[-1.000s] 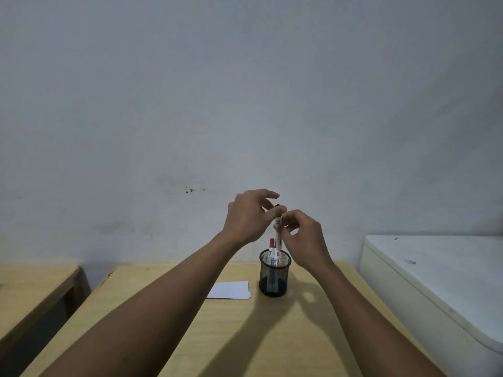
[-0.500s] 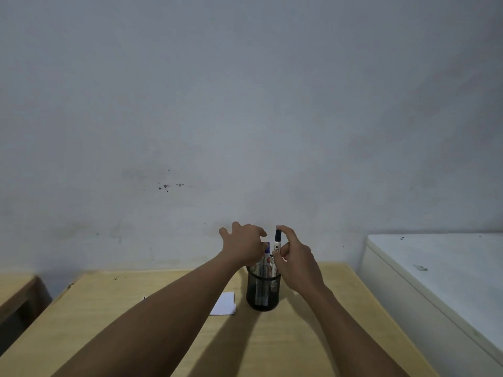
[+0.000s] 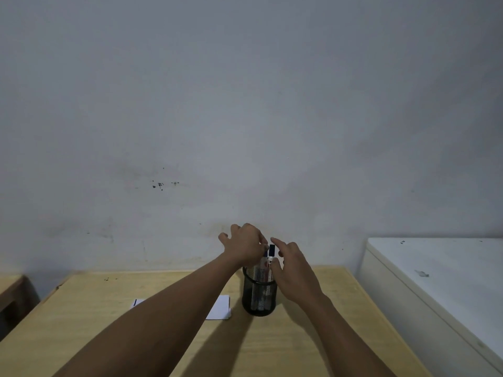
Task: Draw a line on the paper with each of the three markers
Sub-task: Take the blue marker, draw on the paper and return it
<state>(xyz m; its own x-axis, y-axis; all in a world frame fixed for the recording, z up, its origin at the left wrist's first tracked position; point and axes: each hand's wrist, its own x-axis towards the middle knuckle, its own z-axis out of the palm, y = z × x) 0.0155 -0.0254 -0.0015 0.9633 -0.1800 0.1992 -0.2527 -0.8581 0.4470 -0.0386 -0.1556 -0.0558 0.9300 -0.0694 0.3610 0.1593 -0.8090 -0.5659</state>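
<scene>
A black mesh cup [image 3: 258, 300] stands on the wooden table [image 3: 285, 344] and holds the markers. A dark-capped marker [image 3: 271, 252] sticks up from it, and a red-marked one [image 3: 263, 265] is beside it. My left hand [image 3: 243, 247] hovers over the cup with thumb and forefinger pinched at a marker's top and the other fingers spread. My right hand [image 3: 295, 270] is just right of the cup, fingers apart, its thumb beside the dark-capped marker. The white paper [image 3: 221, 307] lies left of the cup, mostly hidden by my left forearm; a short dark line [image 3: 135, 302] shows at its left end.
A white cabinet top [image 3: 441, 273] stands close on the right of the table. A second wooden surface [image 3: 11, 284] sits at the far left. The grey wall rises right behind the table.
Both hands came down from above the cup to its rim. The dark-capped marker that my right hand held now stands in the cup, and the right fingers have spread.
</scene>
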